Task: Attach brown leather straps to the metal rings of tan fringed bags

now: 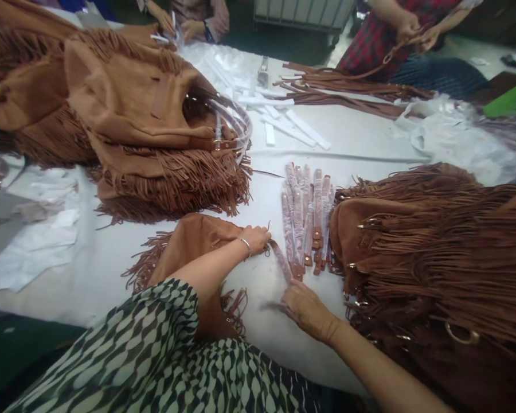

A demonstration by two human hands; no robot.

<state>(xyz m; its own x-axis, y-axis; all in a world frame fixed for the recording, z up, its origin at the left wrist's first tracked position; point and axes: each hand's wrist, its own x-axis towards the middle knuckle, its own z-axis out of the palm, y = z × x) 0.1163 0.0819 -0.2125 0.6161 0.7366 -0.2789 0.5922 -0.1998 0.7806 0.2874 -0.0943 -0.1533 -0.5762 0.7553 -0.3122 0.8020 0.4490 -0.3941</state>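
Observation:
A brown suede bag with fringe [202, 232] lies on the table in front of me, partly covered by my left arm. My left hand [255, 240], with a bracelet at the wrist, is closed at the bag's right edge, where small metal hardware shows. A narrow plastic-wrapped strap [280, 259] runs from beside those fingers to my right hand [303, 307], which is wrapped round it. Part of the strap's lower end is smeared by motion. Just beyond my right hand lies a bunch of plastic-wrapped straps [303, 212] with brown leather ends.
Fringed bags are piled at the left [133, 103] and at the right [434, 246]. White strips [298, 123], long brown straps [348, 92] and clear plastic [451, 135] lie at the back of the white table [266, 160]. Two other people work across it.

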